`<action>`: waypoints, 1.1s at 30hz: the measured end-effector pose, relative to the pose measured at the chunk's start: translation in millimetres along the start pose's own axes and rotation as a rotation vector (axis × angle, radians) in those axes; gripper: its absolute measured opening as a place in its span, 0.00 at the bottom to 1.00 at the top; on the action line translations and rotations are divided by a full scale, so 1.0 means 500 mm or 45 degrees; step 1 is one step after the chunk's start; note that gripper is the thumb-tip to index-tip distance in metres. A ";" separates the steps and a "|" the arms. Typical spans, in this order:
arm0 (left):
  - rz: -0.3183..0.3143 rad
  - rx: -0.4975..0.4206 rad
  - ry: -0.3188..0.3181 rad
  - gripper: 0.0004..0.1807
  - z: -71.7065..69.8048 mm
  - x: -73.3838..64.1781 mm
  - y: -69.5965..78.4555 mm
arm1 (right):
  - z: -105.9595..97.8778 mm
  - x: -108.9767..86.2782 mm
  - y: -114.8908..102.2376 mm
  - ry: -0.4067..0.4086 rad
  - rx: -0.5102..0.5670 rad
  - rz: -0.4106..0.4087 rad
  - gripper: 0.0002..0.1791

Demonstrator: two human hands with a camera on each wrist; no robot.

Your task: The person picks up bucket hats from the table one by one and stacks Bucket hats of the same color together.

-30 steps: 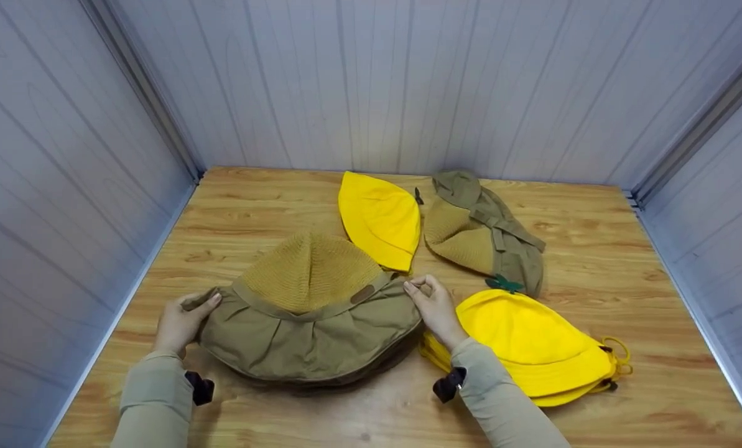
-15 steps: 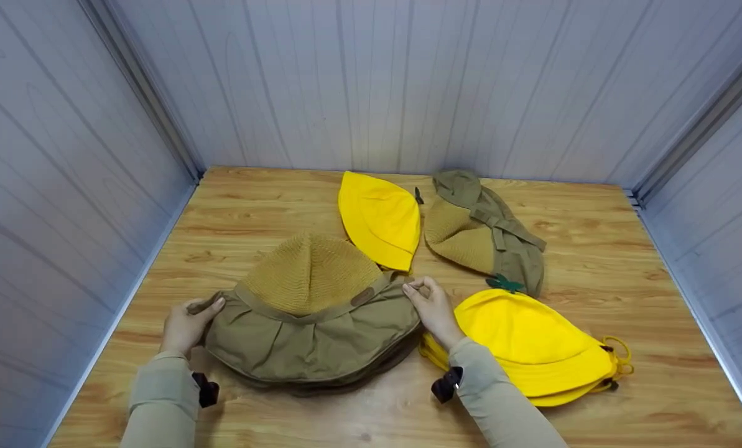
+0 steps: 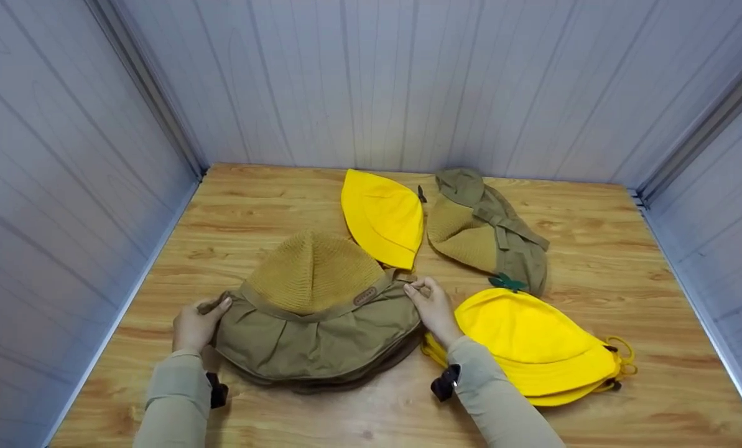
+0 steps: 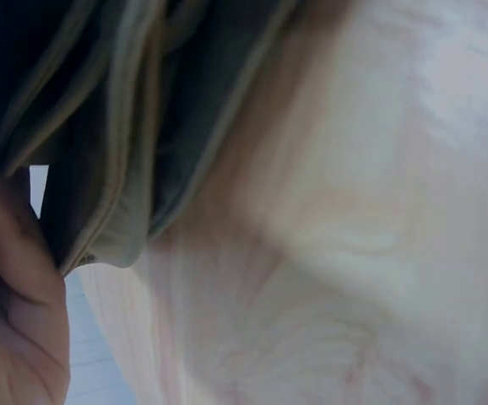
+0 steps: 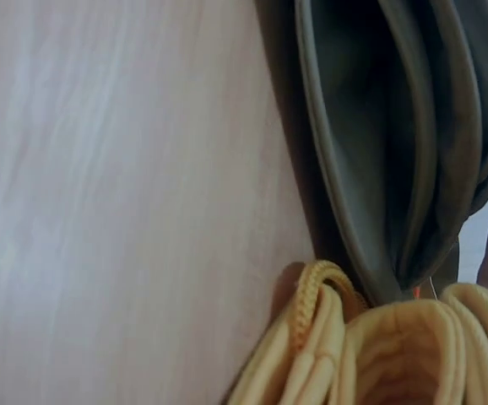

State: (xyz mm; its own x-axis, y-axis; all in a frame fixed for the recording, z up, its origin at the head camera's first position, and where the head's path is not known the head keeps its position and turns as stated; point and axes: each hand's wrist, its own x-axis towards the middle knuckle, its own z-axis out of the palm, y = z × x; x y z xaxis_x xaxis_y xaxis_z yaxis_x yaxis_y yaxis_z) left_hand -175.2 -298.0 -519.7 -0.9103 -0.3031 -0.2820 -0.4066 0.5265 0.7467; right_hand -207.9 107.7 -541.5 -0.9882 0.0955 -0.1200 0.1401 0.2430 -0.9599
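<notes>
A khaki sun hat (image 3: 311, 345) with a tan woven crown and a brown label lies front left of centre in the head view. More brim edges show beneath it, and the left wrist view has several khaki brim layers (image 4: 130, 110) side by side. My left hand (image 3: 195, 326) pinches the left end of the brim, thumb on top. At the brim's right end, my right hand (image 3: 434, 311) pinches the cloth between thumb and fingers. Only a sliver of the right hand enters its own wrist view, beside the layered brims (image 5: 396, 135).
Stacked yellow bucket hats (image 3: 538, 342) with a green leaf and cords sit right beside my right forearm. Behind the khaki hat lies another yellow hat (image 3: 383, 218). A second khaki hat (image 3: 482, 230) with a bow lies back right. Pale panel walls (image 3: 377, 81) enclose the wooden table (image 3: 594, 249).
My left hand has shifted a little to the right, bringing the left end of the brim inward. The right hand stays nearly in place, still pinching the brim.
</notes>
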 end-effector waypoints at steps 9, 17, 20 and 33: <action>-0.065 0.001 0.103 0.41 0.010 -0.014 0.001 | 0.002 -0.008 -0.008 -0.017 -0.100 0.007 0.09; -0.058 0.133 0.166 0.40 -0.002 -0.026 0.047 | -0.019 -0.003 -0.047 -0.037 -0.168 -0.007 0.12; -0.001 0.252 0.204 0.35 -0.005 -0.037 0.084 | -0.023 -0.007 -0.074 -0.017 -0.205 -0.111 0.16; 0.393 0.566 0.095 0.35 0.144 -0.099 0.222 | 0.037 -0.066 -0.103 -0.386 -0.807 -0.735 0.38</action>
State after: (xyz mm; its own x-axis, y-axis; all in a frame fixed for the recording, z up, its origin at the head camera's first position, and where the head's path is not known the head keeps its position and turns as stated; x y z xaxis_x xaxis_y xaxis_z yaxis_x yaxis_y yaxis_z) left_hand -180.6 -167.2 -466.4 -0.9911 -0.1282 -0.0347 -0.1298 0.8801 0.4566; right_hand -183.5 74.2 -493.0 -0.8768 -0.4423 0.1886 -0.4624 0.6682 -0.5828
